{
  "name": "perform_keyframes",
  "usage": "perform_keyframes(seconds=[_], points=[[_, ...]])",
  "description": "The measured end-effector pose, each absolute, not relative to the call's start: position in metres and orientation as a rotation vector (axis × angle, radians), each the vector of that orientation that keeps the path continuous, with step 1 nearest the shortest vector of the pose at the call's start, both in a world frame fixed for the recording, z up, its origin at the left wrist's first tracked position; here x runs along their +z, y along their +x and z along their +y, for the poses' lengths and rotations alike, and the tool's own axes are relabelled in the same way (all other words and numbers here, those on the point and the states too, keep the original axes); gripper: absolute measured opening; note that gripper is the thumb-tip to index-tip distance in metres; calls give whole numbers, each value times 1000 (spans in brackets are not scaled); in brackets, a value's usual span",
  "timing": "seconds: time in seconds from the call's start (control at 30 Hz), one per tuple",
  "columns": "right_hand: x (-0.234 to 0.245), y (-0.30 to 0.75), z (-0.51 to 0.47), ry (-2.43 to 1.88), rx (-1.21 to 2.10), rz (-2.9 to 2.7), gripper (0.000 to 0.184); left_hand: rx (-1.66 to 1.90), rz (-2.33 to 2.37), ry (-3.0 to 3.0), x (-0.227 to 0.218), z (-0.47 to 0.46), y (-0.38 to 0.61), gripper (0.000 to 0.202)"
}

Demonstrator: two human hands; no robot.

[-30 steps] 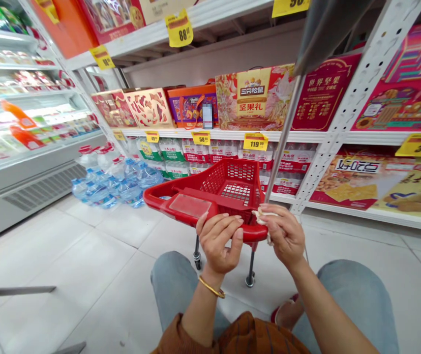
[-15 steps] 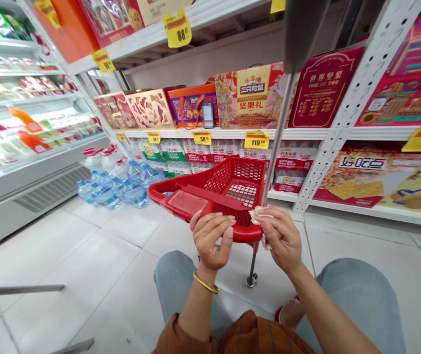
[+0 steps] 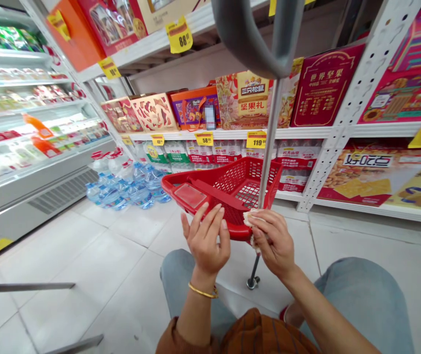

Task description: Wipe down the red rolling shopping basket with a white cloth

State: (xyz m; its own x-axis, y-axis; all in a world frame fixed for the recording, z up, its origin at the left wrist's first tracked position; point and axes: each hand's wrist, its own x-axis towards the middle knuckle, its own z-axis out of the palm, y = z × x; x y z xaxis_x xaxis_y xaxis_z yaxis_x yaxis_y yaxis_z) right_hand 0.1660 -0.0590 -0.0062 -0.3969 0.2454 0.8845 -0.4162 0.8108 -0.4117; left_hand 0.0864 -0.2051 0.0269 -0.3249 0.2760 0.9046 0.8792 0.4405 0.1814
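A red plastic rolling shopping basket (image 3: 218,189) with perforated sides stands in front of my knees. Its metal handle pole (image 3: 268,147) rises to a grey loop handle (image 3: 255,44) near the camera. My right hand (image 3: 272,241) pinches a crumpled whitish cloth (image 3: 248,219) against the basket's near right rim, close to the pole; part of the cloth hangs below the rim. My left hand (image 3: 207,241), with a gold bracelet (image 3: 202,291) on the wrist, is open at the front rim, fingers stretched and slightly apart. Whether its fingertips touch the basket, I cannot tell.
Shelves ahead hold boxed gift packs (image 3: 245,101) and shrink-wrapped bottles (image 3: 228,150). Blue-tinted water bottles (image 3: 122,189) lie in a heap on the tiled floor (image 3: 118,250). A refrigerated case (image 3: 48,182) runs along the left. Metal bars (image 3: 26,288) jut in at the lower left.
My left hand has let go of the rim, its fingers now stretched out. The basket is turned slightly and the grey loop handle has come lower into view. The right hand still grips the cloth.
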Motion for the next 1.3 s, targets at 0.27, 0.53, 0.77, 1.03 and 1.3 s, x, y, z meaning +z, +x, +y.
perform_keyframes(seconds=[0.27, 0.53, 0.77, 1.03, 1.3], points=[[-19, 157, -59, 208, 661, -1817, 33, -926, -1872, -1057, 15, -176, 117, 32], [-35, 147, -48, 245, 572, -1738, 36, -959, -1781, -1130, 15, -178, 106, 23], [-45, 144, -45, 181, 512, -1721, 41, -984, -1756, -1140, 14, -177, 104, 23], [-50, 149, -39, 107, 489, -1716, 41, -967, -1754, -1156, 11, -177, 102, 21], [-26, 156, -56, 57, 604, -1705, 35, -964, -1755, -1130, 10, -176, 102, 18]])
